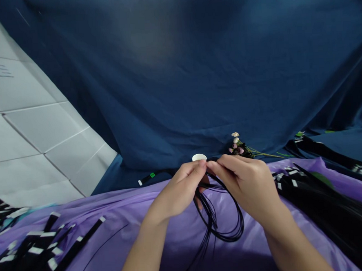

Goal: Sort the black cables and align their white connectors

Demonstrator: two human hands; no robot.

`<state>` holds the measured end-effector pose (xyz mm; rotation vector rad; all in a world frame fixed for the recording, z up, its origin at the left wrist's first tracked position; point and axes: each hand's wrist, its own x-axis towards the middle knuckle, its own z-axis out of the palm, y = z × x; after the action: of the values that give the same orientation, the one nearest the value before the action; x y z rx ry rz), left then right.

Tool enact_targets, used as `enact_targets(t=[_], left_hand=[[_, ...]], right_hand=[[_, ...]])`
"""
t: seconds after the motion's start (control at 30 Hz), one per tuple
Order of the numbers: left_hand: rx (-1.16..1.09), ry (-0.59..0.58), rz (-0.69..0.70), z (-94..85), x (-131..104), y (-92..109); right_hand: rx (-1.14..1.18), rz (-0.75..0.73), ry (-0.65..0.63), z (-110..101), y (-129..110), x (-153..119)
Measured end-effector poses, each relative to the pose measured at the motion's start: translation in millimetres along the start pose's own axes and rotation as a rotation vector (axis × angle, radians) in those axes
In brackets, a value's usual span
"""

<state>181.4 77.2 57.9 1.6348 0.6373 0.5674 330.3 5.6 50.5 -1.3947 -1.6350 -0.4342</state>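
Observation:
In the head view my left hand is closed, thumb and index finger pinched together, with thin black cords looped and hanging below it. My right hand is closed as well, its thumb and fingertips meeting the left ones on the upper part of the cords. The loops fall toward me over purple sheeting, and loose ends trail down. A white round disc shows just behind my fingertips; whether a hand touches it I cannot tell.
Black strips with white ends lie at the left, and a larger black bundle at the right. Small artificial flowers lie behind my right hand. Blue cloth hangs at the back; white boxes stand left.

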Motion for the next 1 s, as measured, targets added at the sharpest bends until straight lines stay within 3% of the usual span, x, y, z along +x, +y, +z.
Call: enact_targets(t=[0.5,0.67,0.77,0.87,1.0], left_hand=[[-0.182,-0.156,0.036,-0.2,-0.3,-2.3],[-0.221,-0.159,0.014,-0.4,-0.5,-5.0],[-0.233,-0.103,-0.024,-0.3,-0.8,-4.4],[-0.265,-0.014,-0.055,-1.0,-1.5,0.0],[-0.328,0.014,-0.017,-5.9,-0.8,8.2]], right_hand=[[0.087,-0.072,-0.029,3.6,6.9,2.6],[0.122,-0.074,-0.055,4.2,9.5,2.7],[0.172,-0.074,-0.069,2.5,11.5,4.6],[0.202,-0.095,-0.017,-2.1,13.5,7.7],[0.091,-0.136,0.164,-7.2,17.6,10.9]])
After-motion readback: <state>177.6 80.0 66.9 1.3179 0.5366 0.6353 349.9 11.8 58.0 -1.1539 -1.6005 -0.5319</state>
